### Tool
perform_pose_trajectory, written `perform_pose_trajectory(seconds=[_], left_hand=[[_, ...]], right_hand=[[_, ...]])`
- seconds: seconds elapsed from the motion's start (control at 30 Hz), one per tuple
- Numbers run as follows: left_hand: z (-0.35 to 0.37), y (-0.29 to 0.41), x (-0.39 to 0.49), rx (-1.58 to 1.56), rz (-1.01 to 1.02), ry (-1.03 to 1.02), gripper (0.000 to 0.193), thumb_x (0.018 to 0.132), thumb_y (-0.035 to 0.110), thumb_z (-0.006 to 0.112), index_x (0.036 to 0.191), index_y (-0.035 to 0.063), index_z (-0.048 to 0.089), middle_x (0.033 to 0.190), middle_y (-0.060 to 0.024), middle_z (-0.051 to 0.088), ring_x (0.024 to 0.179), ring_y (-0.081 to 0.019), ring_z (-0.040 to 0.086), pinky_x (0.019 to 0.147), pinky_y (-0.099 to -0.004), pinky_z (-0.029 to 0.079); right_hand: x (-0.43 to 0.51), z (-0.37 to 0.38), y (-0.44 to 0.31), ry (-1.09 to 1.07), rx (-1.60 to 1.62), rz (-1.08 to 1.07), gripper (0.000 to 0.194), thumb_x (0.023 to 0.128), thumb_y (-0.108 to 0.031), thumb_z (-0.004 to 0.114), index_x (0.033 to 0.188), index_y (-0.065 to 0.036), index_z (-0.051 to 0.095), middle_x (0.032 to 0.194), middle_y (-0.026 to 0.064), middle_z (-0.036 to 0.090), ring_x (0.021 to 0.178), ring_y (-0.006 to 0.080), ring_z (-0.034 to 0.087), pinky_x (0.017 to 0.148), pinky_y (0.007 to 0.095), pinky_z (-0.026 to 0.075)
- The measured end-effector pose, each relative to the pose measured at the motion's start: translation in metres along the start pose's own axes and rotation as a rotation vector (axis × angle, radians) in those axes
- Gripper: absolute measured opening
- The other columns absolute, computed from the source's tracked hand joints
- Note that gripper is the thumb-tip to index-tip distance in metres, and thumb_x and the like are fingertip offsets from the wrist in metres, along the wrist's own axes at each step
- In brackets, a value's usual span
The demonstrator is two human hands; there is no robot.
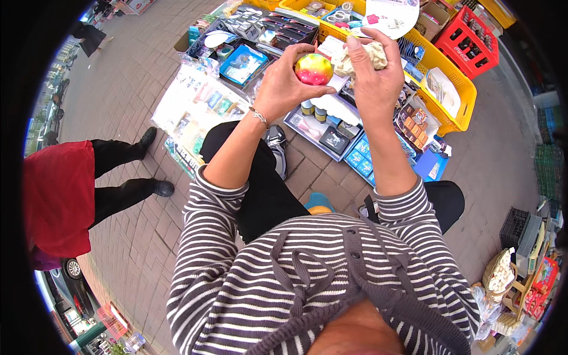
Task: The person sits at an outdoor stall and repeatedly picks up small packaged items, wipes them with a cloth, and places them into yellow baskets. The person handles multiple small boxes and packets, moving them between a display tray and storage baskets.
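Note:
My left hand grips a dimpled ball, coloured yellow, orange and pink, between thumb and fingers. Beside it, my right hand holds a crumpled cream-coloured cloth or paper against its fingers with the thumb. Both hands are raised over a low spread of small goods. Below them sits a shallow tray with small jars and a black box. Blue boxes stand to its right. A blue tray with bagged items lies beyond my left hand.
A yellow plastic basket and a red bottle crate stand at the back right. Bagged goods cover a sheet at left. A person in a red garment stands on the brick paving to my left. Baskets are at far right.

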State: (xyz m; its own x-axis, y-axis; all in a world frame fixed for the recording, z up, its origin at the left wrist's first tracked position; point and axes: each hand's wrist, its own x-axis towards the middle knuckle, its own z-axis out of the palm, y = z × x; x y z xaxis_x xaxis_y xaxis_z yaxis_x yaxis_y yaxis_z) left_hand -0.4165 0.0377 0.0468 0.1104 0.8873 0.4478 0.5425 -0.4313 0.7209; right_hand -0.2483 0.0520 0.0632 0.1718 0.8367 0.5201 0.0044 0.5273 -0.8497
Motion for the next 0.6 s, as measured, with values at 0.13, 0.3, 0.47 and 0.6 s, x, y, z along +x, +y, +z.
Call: perform_pose_trajectory(seconds=[0.13,0.3,0.47,0.6], left_hand=[[0.006,-0.011,-0.001,-0.131,0.022,0.041,0.051,0.075,0.016,0.081,0.118,0.0018,0.06,0.113,-0.0182,0.067,0.102,-0.0328,0.068,0.085,-0.0388,0.054],[-0.001,-0.011,-0.006,-0.126,0.107,-0.03,0.062,0.064,0.02,0.091,0.118,0.0035,0.064,0.116,-0.015,0.066,0.11,-0.0302,0.064,0.097,-0.0385,0.05],[0.001,-0.019,-0.003,-0.009,0.095,-0.018,0.064,0.067,0.018,0.089,0.123,0.0076,0.059,0.116,-0.0125,0.065,0.103,-0.0288,0.065,0.09,-0.0369,0.052],[0.014,-0.028,-0.011,0.161,0.083,-0.129,0.06,0.069,0.015,0.085,0.12,0.0055,0.054,0.106,-0.0191,0.066,0.097,-0.0396,0.065,0.08,-0.0422,0.054]], right_hand=[[-0.018,0.037,0.004,-0.191,-0.46,-0.451,0.033,0.082,-0.026,0.078,0.108,-0.01,0.067,0.101,0.0121,0.064,0.093,0.0309,0.064,0.077,0.0373,0.053],[0.002,0.015,0.043,-0.11,0.286,0.484,0.019,0.093,-0.018,0.07,0.103,-0.003,0.064,0.088,0.0073,0.069,0.078,0.0145,0.067,0.069,0.0265,0.054],[-0.002,0.007,0.048,-0.049,0.194,0.427,0.029,0.092,-0.024,0.071,0.11,-0.003,0.063,0.092,0.0076,0.069,0.081,0.0141,0.068,0.072,0.0268,0.056],[-0.03,0.036,0.052,-0.022,-0.346,-0.079,0.035,0.09,-0.035,0.071,0.106,-0.005,0.066,0.091,0.0141,0.069,0.079,0.0299,0.067,0.068,0.0382,0.052]])
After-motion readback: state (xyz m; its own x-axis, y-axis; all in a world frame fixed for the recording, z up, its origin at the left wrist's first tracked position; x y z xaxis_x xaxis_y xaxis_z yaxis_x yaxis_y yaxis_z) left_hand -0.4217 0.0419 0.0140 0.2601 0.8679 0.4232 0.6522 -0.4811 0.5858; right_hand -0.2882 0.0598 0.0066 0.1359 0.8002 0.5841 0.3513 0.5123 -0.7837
